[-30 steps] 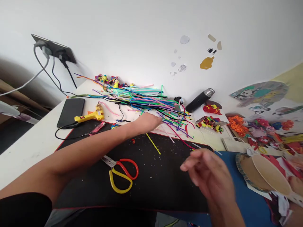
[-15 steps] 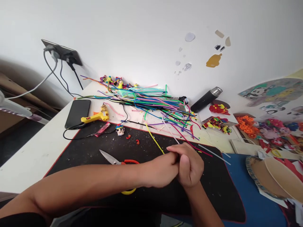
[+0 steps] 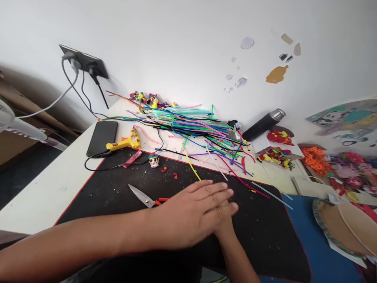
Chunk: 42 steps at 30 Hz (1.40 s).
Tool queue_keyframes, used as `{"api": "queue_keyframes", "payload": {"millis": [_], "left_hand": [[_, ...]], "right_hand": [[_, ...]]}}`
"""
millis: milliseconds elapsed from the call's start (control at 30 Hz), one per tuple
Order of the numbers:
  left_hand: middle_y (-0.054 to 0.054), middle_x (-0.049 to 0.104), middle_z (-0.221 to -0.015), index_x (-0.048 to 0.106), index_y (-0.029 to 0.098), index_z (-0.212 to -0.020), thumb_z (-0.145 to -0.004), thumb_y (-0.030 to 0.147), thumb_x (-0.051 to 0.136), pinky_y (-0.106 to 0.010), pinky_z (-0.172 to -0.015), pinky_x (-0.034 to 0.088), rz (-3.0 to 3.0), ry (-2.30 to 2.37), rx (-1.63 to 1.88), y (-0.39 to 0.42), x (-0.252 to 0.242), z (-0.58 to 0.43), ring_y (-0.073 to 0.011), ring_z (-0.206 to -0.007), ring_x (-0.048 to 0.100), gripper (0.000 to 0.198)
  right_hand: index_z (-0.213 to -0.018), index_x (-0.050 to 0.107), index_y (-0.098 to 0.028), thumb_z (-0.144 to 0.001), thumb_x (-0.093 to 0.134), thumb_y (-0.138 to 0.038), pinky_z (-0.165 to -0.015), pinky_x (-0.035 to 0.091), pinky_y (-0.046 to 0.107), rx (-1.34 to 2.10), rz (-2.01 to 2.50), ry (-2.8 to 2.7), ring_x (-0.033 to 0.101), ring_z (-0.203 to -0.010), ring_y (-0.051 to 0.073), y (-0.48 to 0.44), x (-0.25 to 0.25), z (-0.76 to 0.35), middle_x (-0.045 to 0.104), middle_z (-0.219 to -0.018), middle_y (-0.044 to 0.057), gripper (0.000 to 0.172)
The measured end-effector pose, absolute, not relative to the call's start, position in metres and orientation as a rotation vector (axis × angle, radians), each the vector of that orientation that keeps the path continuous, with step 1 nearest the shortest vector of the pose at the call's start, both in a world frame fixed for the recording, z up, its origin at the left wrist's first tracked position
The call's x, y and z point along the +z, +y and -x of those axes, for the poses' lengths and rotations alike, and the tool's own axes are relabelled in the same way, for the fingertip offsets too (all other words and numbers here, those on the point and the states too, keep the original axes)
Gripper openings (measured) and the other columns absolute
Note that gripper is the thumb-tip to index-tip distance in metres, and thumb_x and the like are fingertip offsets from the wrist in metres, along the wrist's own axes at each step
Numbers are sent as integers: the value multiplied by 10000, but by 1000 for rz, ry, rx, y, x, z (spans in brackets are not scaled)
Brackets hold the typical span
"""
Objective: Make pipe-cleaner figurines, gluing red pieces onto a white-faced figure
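Note:
My left hand (image 3: 194,212) reaches across from the left with its back up and its fingers stretched out to the right. It lies over my right hand, which is mostly hidden under it; only the right wrist (image 3: 225,230) and forearm show. Whether anything sits between the palms cannot be seen. Beside my left hand, partly covered by it, a pair of scissors (image 3: 144,197) with orange handles rests on the black mat (image 3: 265,236). A yellow pipe cleaner (image 3: 193,167) ends just beyond my fingers. A small doll head (image 3: 153,160) and two curled orange pieces (image 3: 175,176) lie farther off.
A yellow glue gun (image 3: 126,143), a phone (image 3: 102,138) and a pink-red stick-shaped item (image 3: 132,159) lie at the left. Many pipe cleaners (image 3: 191,124) are heaped along the wall. A black thermos (image 3: 262,125) leans at the right, near small figures (image 3: 275,157) on a box.
My hands were clasped, with the right fingers curled at my left fist. Now the left hand has opened flat over the right one. The view has shifted slightly.

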<state>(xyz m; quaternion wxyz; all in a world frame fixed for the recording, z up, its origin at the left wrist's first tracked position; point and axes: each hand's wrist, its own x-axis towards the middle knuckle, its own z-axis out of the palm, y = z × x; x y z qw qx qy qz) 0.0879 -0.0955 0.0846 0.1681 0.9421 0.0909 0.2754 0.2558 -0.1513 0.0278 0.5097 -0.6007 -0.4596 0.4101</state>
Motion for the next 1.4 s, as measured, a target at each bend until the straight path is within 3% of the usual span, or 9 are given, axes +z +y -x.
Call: {"api": "queue_keyframes", "payload": {"millis": [100,133,233,333,500,700,1033,1400], "left_hand": [[-136,591,-1591,554,165,-1528,-1106,474,515,-509,-1276,374,-2783,337,707,-71,59,-84,-317,-1484,522,525],[-153,584,-1594,534,174,-1552,-1107,440,524,-532,-1267,375,-2819,385,687,-63,54,-79,-325,-1491,514,518],[-143,669,-1492,565,185,-1528,-1100,302,531,-528,-1209,430,-2797,695,662,-40,47,-47,-328,-1445,548,445],[-144,765,-1255,705,146,-1322,-1103,308,499,-490,-1057,528,-2670,1030,631,-24,44,-3,-317,-1175,662,342],[-140,745,-1116,765,172,-1123,-1085,355,505,-502,-979,508,-2706,1304,564,-16,38,33,-332,-1031,626,320],[-138,702,-1053,773,174,-1046,-1052,240,527,-494,-898,503,-2871,1277,381,-20,38,9,-348,-1031,587,255],[-132,681,-985,786,167,-970,-1030,201,595,-463,-855,461,-2852,1196,369,-22,31,-2,-337,-992,564,203],[-105,680,-953,732,162,-919,-1088,196,508,-429,-827,475,-2966,1065,410,-21,27,0,-296,-937,569,283]], "right_hand": [[-795,752,-202,-923,767,-481,-476,487,272,1167,1375,-1040,642,-549,187,-150,39,-246,646,-582,12,307],[-794,745,-192,-937,755,-494,-425,429,246,1244,1332,-988,590,-475,157,-148,43,-246,617,-543,-2,334],[-985,777,-187,-941,752,-533,-390,382,218,1302,1254,-859,587,-459,138,-147,52,-252,720,-664,35,349],[-943,781,-185,-936,771,-519,-391,373,201,1240,1315,-825,570,-465,114,-150,48,-261,764,-742,62,334],[-945,781,-176,-931,752,-563,-399,365,197,1347,1384,-899,541,-458,100,-151,31,-245,745,-714,48,388],[-961,771,-173,-969,697,-527,-453,412,231,1395,1423,-1068,527,-468,103,-147,27,-213,749,-711,47,363],[-982,781,-174,-1013,645,-506,-494,423,247,1290,1491,-1122,520,-482,116,-153,10,-212,723,-672,33,361],[-983,784,-182,-1019,631,-529,-501,393,250,1278,1470,-1107,523,-514,129,-155,5,-211,715,-667,26,381]]}}
